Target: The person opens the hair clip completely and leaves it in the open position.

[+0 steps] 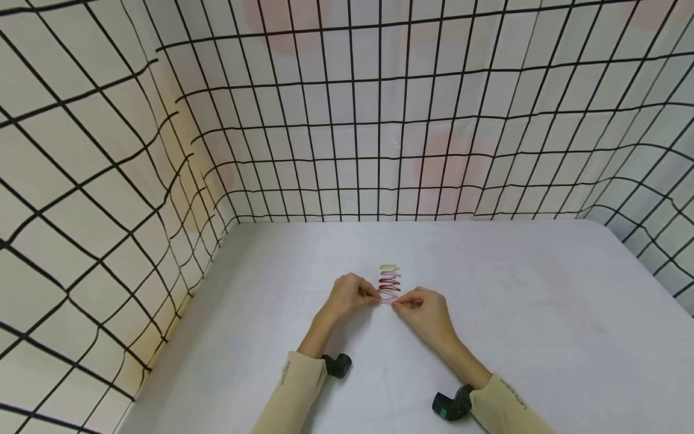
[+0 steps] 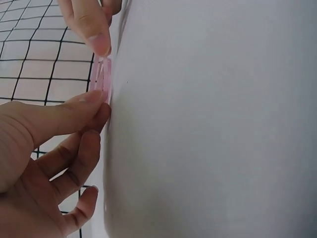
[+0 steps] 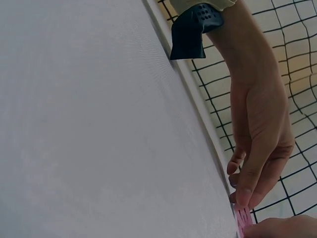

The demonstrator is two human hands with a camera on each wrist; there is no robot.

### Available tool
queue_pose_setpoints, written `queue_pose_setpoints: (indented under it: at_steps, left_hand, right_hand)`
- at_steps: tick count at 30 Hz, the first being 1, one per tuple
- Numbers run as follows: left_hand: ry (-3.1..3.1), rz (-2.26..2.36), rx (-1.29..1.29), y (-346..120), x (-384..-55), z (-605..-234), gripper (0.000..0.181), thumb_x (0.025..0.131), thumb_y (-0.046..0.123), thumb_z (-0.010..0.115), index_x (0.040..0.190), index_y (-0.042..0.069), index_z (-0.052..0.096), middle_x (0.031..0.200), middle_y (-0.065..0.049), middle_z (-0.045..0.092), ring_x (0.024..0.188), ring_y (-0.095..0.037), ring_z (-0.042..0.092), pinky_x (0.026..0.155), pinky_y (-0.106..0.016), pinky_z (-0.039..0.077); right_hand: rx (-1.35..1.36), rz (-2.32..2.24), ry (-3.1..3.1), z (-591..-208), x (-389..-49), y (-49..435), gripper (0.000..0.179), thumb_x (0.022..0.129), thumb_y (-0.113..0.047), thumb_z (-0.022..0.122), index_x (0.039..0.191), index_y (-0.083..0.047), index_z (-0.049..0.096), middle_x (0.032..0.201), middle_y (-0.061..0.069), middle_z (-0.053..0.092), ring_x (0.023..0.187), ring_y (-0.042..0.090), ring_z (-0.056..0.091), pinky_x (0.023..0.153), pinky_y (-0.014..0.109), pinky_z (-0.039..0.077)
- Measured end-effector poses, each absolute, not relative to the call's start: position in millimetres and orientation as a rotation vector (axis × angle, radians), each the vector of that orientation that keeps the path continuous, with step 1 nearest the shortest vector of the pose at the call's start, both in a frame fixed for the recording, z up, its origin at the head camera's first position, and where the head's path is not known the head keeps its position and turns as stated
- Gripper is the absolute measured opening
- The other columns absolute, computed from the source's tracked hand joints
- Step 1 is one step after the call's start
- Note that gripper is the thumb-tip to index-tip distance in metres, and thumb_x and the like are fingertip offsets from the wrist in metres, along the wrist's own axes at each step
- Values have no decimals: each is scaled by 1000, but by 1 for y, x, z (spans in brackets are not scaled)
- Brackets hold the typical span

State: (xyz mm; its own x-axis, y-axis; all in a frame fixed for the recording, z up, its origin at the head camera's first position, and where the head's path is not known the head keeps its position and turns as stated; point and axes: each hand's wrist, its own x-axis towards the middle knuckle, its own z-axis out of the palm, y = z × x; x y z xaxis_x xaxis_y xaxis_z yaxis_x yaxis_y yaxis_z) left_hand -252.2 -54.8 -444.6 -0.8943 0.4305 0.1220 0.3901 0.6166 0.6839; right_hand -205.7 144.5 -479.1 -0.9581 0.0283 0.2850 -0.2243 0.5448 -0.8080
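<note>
A short column of thin, slender clips, which look like hair clips, lies on the white table in the head view. Its far end is a green clip [image 1: 389,267], followed by pink and dark red clips [image 1: 388,283]. At the near end is a light pink clip [image 1: 387,301]. My left hand [image 1: 349,295] pinches its left end between thumb and forefinger, while my right hand [image 1: 426,314] pinches the right end. Both wrist views show pink clips [image 2: 105,77] between the two hands' fingertips, with narrow slots visible. Fingers partly hide the ends.
The white-covered table [image 1: 520,313] spreads out around both hands. Black wire grid panels [image 1: 379,120] stand along the back and both sides, with pale sheeting behind them. A dark camera [image 1: 337,366] is strapped to each wrist, close above the tabletop.
</note>
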Motion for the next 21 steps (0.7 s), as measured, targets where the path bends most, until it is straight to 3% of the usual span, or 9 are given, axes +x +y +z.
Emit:
queue_pose_setpoints:
  at_steps: [21]
  left_hand:
    - [2698, 1182, 580, -52, -255, -445, 4, 84, 11, 85, 88, 9, 85, 90, -6, 82, 75, 1, 60, 69, -17, 43]
  right_hand:
    - [122, 1358, -2580, -478, -202, 146, 4, 80, -9, 84, 77, -7, 81, 67, 2, 69, 57, 6, 52, 56, 21, 41]
